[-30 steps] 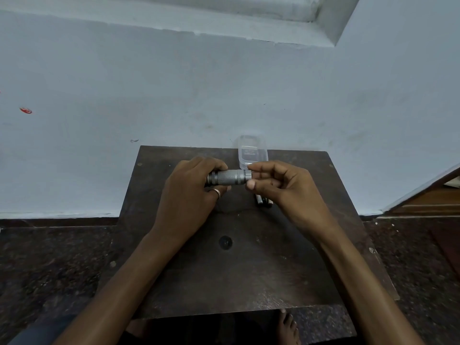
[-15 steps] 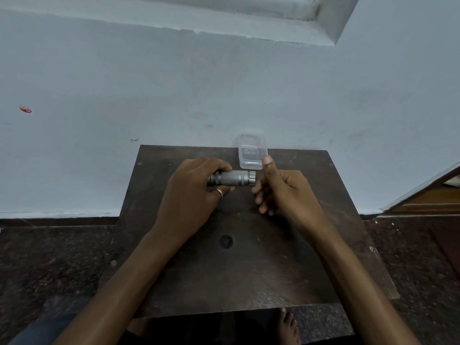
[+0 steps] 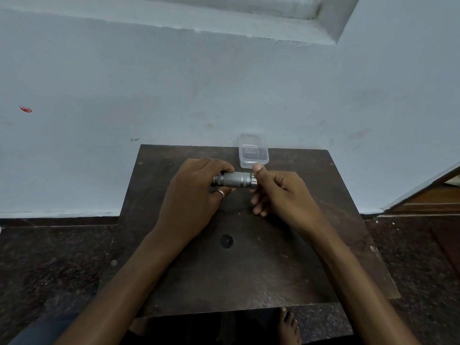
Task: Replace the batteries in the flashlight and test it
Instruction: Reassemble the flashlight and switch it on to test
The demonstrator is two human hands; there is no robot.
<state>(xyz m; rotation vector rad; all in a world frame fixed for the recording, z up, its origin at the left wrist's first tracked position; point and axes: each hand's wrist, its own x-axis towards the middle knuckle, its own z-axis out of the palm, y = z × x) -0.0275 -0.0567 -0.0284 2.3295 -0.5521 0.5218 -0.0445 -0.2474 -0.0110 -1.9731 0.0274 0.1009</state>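
A grey knurled metal flashlight (image 3: 236,180) lies level a little above the dark wooden table (image 3: 249,270). My left hand (image 3: 196,195), with a ring on one finger, grips its left end and hides that end. My right hand (image 3: 281,192) is at the flashlight's right end. Its thumb points up against the rim, and its fingers hang loosely curled below with nothing visible in them. No batteries are in view.
A small clear plastic box (image 3: 253,155) stands at the table's far edge, just behind the flashlight and against the pale wall. A round dark hole (image 3: 226,241) marks the table's middle. A bare foot (image 3: 290,324) shows below the near edge.
My right hand let go of the flashlight's right end, drew back with the thumb raised, then came in again to the end. The left hand has kept its grip.
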